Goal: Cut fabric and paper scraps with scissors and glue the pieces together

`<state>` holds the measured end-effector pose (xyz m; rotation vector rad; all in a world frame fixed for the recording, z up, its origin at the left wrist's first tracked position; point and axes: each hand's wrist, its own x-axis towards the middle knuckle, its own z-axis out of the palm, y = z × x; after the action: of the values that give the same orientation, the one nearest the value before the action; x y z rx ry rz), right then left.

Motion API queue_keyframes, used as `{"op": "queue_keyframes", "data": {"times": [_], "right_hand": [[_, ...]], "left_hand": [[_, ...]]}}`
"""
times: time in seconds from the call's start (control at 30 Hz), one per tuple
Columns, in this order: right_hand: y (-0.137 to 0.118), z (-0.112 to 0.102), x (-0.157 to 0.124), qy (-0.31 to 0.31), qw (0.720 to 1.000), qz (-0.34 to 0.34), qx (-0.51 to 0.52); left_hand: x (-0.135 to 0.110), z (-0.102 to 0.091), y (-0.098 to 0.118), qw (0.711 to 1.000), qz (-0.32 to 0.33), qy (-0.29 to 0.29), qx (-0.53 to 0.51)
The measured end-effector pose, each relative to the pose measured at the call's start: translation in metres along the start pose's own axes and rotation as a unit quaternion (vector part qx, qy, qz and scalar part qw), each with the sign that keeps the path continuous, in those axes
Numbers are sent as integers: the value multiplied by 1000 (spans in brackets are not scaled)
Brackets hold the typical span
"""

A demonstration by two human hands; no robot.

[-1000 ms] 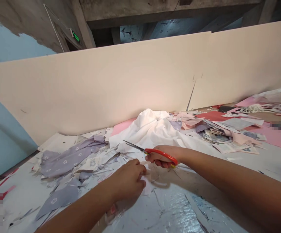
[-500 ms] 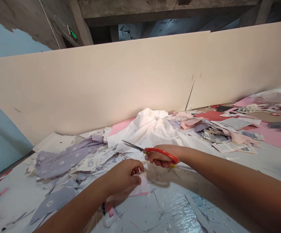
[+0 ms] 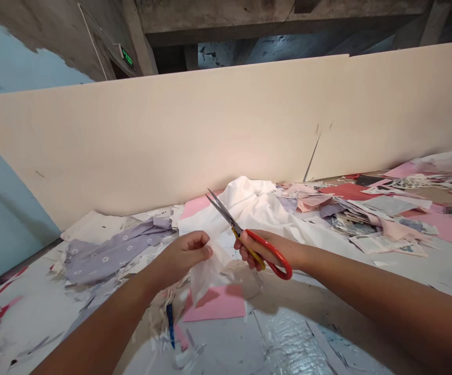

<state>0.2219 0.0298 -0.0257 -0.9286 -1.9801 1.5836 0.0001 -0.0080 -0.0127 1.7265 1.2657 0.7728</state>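
My right hand [image 3: 254, 251] grips scissors [image 3: 229, 217] with red and yellow handles, their blades pointing up and to the left, slightly parted. Between thumb and fingers, my left hand [image 3: 188, 251] pinches a thin, whitish, see-through sheet [image 3: 209, 273] that hangs down. Under this sheet a pink rectangular piece [image 3: 226, 306] lies flat on the table. White cloth [image 3: 249, 200] is heaped just behind the scissors.
A cream panel [image 3: 171, 140] stands along the table's back. Purple flowered fabric [image 3: 112, 256] and scraps lie on the left. At right are stacked patterned pieces [image 3: 353, 219], pink and red sheets. A blue strip-like item [image 3: 170, 325] lies near my left forearm.
My left hand has risen up and left, lifting the whitish sheet and baring more of the pink piece. The scissors have swung more upright, and their yellow handle now shows.
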Motion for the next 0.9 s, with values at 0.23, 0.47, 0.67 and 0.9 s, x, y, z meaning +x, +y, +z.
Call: {"op": "queue_keyframes", "data": {"times": [0.23, 0.47, 0.67, 0.9], "right_hand": [[0, 21, -10, 21, 999, -16, -39], [1, 33, -17, 26, 993, -34, -111], [-6, 38, -24, 44, 973, -44, -222], [-7, 43, -26, 48, 964, -43, -259]], "left_hand": [[-9, -17, 17, 991, 35, 126, -30], [-16, -11, 29, 978, 16, 210, 7], [-16, -10, 26, 973, 21, 231, 9], [-16, -7, 28, 969, 15, 247, 8]]}}
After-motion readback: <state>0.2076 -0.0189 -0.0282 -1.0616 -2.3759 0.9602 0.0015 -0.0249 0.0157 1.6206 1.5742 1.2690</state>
